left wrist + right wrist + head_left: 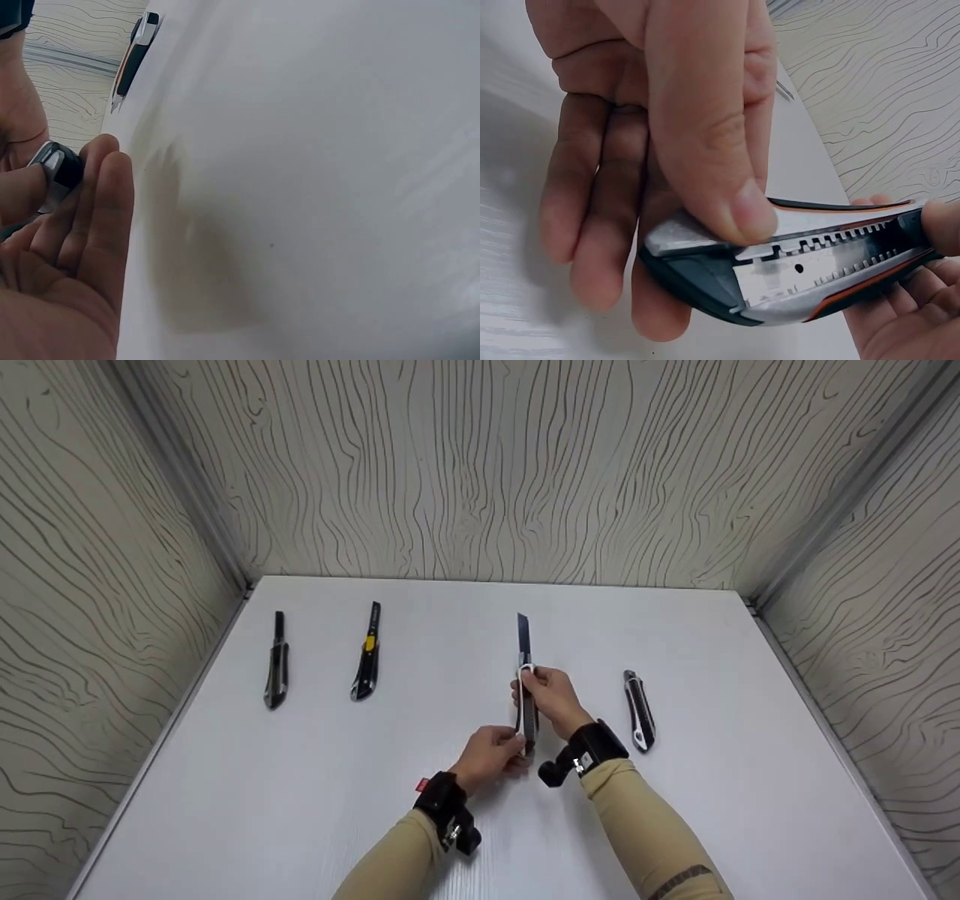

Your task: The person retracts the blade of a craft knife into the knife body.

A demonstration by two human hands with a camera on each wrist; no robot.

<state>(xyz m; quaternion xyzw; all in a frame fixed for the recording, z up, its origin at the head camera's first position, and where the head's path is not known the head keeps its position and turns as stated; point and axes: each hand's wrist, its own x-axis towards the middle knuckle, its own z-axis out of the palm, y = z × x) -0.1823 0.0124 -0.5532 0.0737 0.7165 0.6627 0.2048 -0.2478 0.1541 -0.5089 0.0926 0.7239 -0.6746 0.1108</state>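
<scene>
A utility knife (pixel 527 716) with a silver and black handle is held over the white table, its long dark blade (pixel 523 634) pointing away from me. My right hand (pixel 555 697) grips the handle near the blade, thumb on top. At the near end of the handle, my left hand (pixel 487 754) pinches it between thumb and fingers. In the left wrist view, the silver and black knife end (pixel 56 169) shows between thumb and fingers. The right wrist view gives a toothed slot (pixel 817 259) along the handle, edged in orange, with the left thumb (pixel 939 225) at its far end.
Two more utility knives lie at the left of the table: a grey and black one (pixel 276 671) and a black one with a yellow slider (pixel 367 656). Another silver and black knife (pixel 640 710) lies right of my right hand. Wood-patterned walls (pixel 480 472) enclose the table.
</scene>
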